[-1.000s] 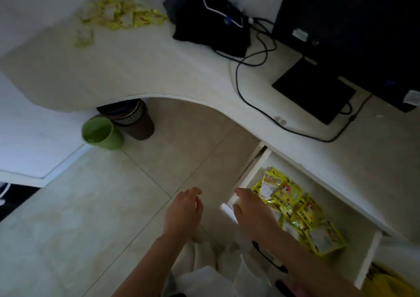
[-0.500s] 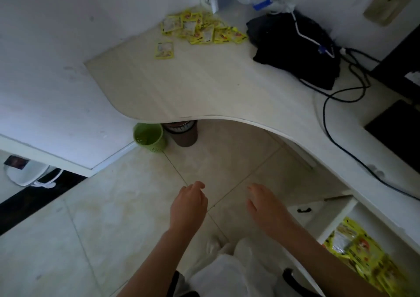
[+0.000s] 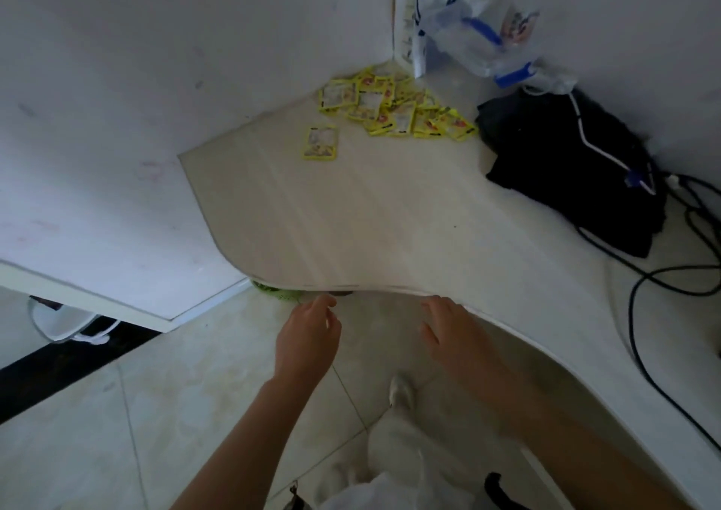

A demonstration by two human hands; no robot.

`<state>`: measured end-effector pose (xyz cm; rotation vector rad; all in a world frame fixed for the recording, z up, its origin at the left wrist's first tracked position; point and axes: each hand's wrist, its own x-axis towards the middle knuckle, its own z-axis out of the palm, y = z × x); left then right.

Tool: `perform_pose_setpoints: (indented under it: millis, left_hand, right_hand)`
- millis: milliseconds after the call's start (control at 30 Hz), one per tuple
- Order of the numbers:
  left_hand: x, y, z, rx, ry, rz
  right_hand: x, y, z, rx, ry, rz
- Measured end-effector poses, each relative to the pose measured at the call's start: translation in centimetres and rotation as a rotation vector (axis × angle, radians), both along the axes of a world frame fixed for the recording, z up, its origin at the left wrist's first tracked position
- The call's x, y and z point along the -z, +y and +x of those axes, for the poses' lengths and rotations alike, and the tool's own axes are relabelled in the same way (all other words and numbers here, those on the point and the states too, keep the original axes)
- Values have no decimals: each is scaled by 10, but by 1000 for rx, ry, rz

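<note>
A pile of yellow sachets (image 3: 394,105) lies in the far corner of a pale curved desk (image 3: 351,228). One single yellow sachet (image 3: 320,142) sits apart, a little nearer than the pile. My left hand (image 3: 306,338) hovers over the floor just below the desk's front edge, fingers loosely curled and holding nothing. My right hand (image 3: 452,334) is beside it, fingers relaxed and empty, its fingertips close to the desk edge.
A black bag (image 3: 573,170) with a white cord lies at the desk's right. Black cables (image 3: 663,275) trail past it. A clear plastic bag (image 3: 468,29) stands in the corner. A green bin (image 3: 279,295) peeks from under the desk. Tiled floor (image 3: 175,412) lies below.
The view has swung left and up from the open drawer of sachets to the desk corner. Both hands left the drawer and moved toward the desk edge, still empty.
</note>
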<state>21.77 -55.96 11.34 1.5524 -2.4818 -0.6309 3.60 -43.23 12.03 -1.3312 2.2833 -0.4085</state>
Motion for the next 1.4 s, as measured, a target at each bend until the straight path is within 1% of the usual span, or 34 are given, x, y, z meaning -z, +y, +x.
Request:
perform_pose_setpoints:
  millis: [200,433,633,900,1167,1400]
  left_hand:
    - [-10,-58,-46,-61,14,13]
    - [-8,-132,-88,-62,6,12]
    - [-4,-215,-118,-43,-20,21]
    - [7,-305,-140,3,-52,104]
    - [16,-361,-160,-29,-84,148]
    - [26,-399,-188,-100,-104,207]
  right_hand:
    - [-15,-72,-59,-70,31,-9]
    - [-16,-148,-114,-98,51,-3]
    - [-13,-219,-145,-88,85,-2]
    - [-4,-298,-165,-15,102,26]
    - [0,-361,-190,-28,108,59]
    - [-3,-431,-228,-164,136,89]
